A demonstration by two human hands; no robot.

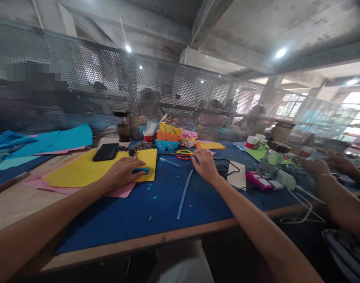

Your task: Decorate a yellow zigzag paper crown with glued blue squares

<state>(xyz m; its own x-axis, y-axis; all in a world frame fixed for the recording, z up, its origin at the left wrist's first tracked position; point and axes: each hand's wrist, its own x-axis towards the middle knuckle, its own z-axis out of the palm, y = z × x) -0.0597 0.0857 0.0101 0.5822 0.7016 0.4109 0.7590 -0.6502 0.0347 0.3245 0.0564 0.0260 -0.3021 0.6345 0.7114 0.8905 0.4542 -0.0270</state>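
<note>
My left hand (123,171) rests over the yellow sheets (79,169), its fingers closed on a small blue piece (141,171). Pink paper (125,191) sticks out below the yellow. Over the blue mat (156,216), my right hand (205,165) has bent fingers around something dark blue, mostly hidden. Just left of its fingertips lie scissors (184,154) with yellow and red handles. A pale blue strip (185,196) runs from near that hand towards the front edge. Another translucent blue stick (170,162) lies between the hands.
A black phone (106,152) lies on the yellow paper. Decorated paper bands (167,135) stand at the back beside a cup (148,136) and a dark jar (122,127). Rightward are a glass jar (271,161), a magenta case (259,181) and white cables. Another person's arms reach in at right.
</note>
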